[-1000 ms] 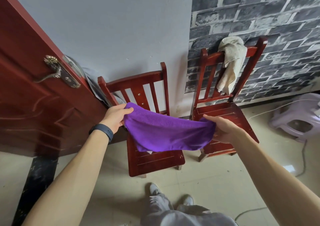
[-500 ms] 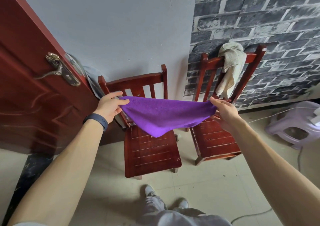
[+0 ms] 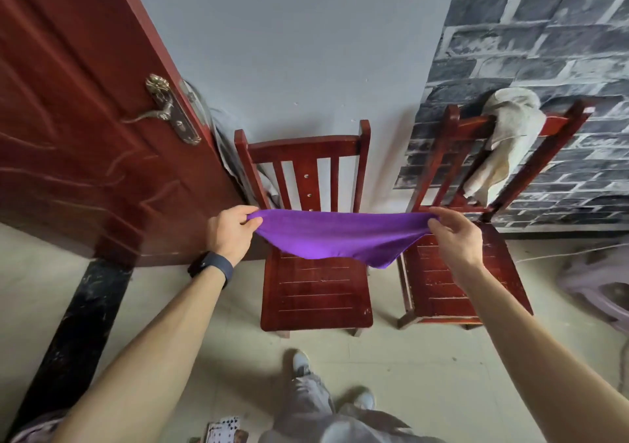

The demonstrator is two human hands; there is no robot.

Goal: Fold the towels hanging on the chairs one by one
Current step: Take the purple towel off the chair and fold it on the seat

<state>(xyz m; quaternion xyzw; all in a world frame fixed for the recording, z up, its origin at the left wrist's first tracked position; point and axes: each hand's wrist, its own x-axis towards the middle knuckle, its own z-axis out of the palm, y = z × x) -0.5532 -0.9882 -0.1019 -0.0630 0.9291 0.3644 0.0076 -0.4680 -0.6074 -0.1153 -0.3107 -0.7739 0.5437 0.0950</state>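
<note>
While both hands, left hand (image 3: 229,233) and right hand (image 3: 454,235), pinch the purple towel (image 3: 337,236) taut, a cream towel (image 3: 503,143) hangs at two o'clock.

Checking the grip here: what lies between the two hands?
Head view: the purple towel, pinched by left hand and right hand, sagging over a chair.

Red door (image 3: 68,136) with brass handle (image 3: 163,111) left, pale plastic stool (image 3: 594,284) right, playing cards (image 3: 223,429) on floor (image 3: 425,367).
</note>
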